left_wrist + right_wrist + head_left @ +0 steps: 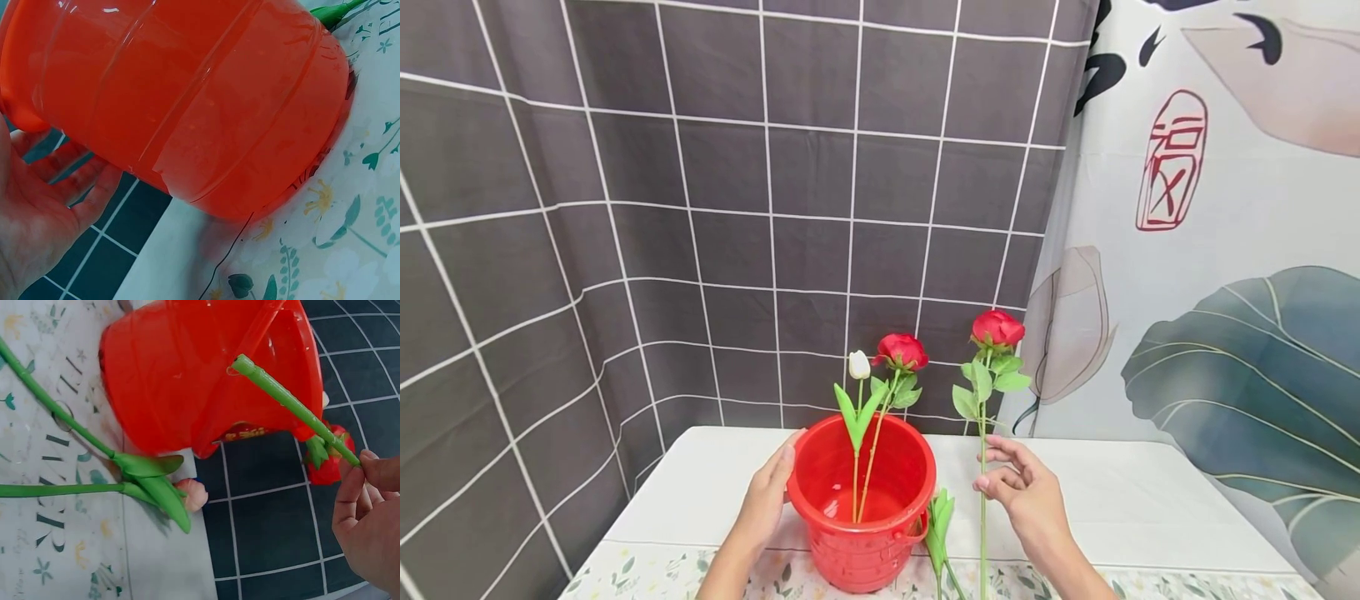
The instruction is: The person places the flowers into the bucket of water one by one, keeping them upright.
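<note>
A red plastic bucket [868,554] stands on the table, holding an upright white tulip [859,365] and a leaning red rose [902,352]. My left hand [767,492] rests against the bucket's left side just below the rim, its fingers loosely extended in the left wrist view. Right of the bucket, my right hand [1026,496] pinches the green stem [294,406] of a second red rose [997,328] between thumb and fingertips. That rose is upright, its bloom above the hand and its cut stem end hanging free. Green-leaved tulips [156,478] lie between bucket and right hand; one pale pink bloom [192,494] shows.
The table has a white cloth [1075,483] with a floral-printed front part [350,250]. Behind it hangs a dark curtain [805,250] with white grid lines. At the right is a pale curtain [1247,217] printed with leaves and a red seal.
</note>
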Demonstrator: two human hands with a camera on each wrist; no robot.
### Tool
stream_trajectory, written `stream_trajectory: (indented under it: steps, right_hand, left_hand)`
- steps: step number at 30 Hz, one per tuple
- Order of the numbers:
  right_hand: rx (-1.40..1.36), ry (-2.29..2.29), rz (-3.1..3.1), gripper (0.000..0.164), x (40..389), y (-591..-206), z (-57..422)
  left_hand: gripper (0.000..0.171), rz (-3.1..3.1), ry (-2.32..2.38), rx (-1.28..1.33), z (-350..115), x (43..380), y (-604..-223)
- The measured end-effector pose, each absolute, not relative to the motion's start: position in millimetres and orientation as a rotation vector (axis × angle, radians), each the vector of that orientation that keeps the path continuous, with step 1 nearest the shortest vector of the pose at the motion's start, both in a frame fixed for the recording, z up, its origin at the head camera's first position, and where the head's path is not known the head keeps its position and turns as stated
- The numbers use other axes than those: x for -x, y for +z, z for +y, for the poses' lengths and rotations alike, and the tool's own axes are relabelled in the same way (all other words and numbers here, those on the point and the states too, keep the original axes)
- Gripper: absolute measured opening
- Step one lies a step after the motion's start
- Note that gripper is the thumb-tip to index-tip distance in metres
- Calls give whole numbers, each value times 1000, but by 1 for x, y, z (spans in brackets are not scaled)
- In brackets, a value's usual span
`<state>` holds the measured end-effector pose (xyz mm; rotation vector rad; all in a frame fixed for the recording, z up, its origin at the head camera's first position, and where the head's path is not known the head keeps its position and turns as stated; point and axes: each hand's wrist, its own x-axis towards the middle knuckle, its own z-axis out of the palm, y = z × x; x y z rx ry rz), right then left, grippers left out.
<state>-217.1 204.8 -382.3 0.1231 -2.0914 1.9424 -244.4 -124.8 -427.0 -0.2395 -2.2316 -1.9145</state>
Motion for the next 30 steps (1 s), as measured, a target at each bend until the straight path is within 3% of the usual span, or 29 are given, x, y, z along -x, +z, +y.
stream_trajectory:
  steps: [30]
  right_hand:
    - [-137,2008,-1809,56,229,-344,182]
  left_hand:
    - [50,-2238,-1891,230,-124,245,-427]
